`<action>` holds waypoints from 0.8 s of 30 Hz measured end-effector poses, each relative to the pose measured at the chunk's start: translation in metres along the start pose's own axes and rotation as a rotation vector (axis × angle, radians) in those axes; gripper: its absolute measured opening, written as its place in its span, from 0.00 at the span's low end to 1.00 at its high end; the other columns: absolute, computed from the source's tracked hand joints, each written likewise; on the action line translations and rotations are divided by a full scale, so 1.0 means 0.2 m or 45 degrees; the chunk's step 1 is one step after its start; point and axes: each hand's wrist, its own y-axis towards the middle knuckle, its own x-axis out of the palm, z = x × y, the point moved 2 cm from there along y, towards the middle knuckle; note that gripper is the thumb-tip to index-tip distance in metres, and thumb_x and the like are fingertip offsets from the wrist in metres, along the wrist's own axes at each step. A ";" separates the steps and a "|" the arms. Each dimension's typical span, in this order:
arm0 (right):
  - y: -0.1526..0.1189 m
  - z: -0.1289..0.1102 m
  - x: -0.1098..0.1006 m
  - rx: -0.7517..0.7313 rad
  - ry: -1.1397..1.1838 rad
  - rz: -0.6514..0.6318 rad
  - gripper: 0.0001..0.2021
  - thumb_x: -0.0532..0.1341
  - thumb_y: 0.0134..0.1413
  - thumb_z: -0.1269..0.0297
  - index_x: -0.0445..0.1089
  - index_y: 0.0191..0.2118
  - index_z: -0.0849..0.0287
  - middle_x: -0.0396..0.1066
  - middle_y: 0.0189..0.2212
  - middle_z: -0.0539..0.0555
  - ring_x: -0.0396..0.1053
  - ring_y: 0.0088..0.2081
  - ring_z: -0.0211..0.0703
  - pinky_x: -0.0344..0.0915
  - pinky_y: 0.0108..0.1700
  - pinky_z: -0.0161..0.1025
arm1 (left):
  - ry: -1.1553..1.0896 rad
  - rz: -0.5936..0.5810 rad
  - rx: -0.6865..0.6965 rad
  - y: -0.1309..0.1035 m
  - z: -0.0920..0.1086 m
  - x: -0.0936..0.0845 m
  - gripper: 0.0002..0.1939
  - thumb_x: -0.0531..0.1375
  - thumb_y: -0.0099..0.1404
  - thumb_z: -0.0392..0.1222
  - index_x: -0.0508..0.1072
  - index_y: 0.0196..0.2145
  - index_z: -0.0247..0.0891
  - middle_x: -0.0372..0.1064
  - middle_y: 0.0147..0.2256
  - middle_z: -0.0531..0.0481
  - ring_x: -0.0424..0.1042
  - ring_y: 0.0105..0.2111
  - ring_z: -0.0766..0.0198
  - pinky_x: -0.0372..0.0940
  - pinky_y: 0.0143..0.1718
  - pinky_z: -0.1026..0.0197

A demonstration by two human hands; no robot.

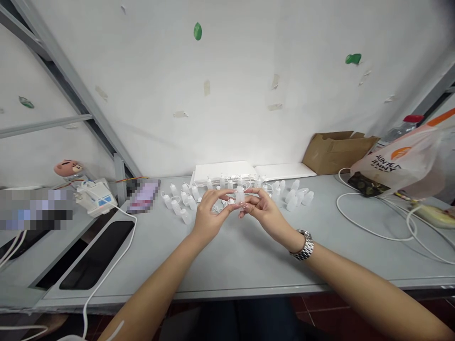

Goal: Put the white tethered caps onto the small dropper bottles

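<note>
Between the fingertips of both hands is a small translucent plastic bottle (240, 194), held upright over the desk. My left hand (210, 213) pinches it from the left, thumb and index finger closed on it. From the right, my right hand (266, 210) grips the same bottle with thumb and fingers; a metal watch is on that wrist. Behind and left of my hands stand several similar small bottles (185, 216), some with thin needle tips. More small bottles (292, 203), without visible needle tips, stand or lie to the right. Fingers hide some items behind them.
A grey desk (249, 255) runs below a white wall. At right are a brown cardboard box (329, 154), a printed plastic bag (401, 161) and a looped white cable (359, 234). At left lie a blurred phone (144, 195), a white power strip (97, 196) and a black panel (101, 255).
</note>
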 end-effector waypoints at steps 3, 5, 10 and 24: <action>0.00 0.00 0.00 0.002 -0.008 0.004 0.17 0.61 0.49 0.60 0.55 0.42 0.54 0.68 0.29 0.47 0.70 0.28 0.36 0.66 0.40 0.45 | 0.011 0.004 -0.004 0.00 0.00 0.00 0.12 0.61 0.55 0.43 0.71 0.39 0.47 0.68 0.31 0.52 0.67 0.36 0.62 0.58 0.44 0.57; 0.00 0.01 -0.01 0.001 -0.016 0.004 0.16 0.61 0.49 0.60 0.55 0.42 0.55 0.67 0.29 0.47 0.70 0.28 0.36 0.66 0.40 0.44 | 0.009 -0.005 -0.030 0.00 0.00 0.00 0.12 0.61 0.55 0.44 0.72 0.39 0.47 0.68 0.32 0.52 0.67 0.36 0.62 0.58 0.44 0.58; 0.00 0.02 0.00 -0.010 -0.063 0.005 0.16 0.60 0.50 0.59 0.55 0.42 0.54 0.67 0.28 0.46 0.69 0.28 0.36 0.66 0.39 0.43 | -0.018 -0.021 -0.071 0.00 0.00 0.00 0.11 0.61 0.54 0.42 0.72 0.38 0.47 0.69 0.34 0.51 0.67 0.36 0.61 0.59 0.44 0.57; -0.01 0.08 0.02 -0.018 -0.187 0.031 0.13 0.58 0.51 0.60 0.56 0.41 0.56 0.67 0.28 0.48 0.68 0.25 0.35 0.65 0.35 0.41 | 0.019 0.008 0.057 -0.01 -0.02 0.04 0.05 0.55 0.59 0.37 0.70 0.28 0.42 0.64 0.29 0.52 0.65 0.34 0.62 0.59 0.39 0.59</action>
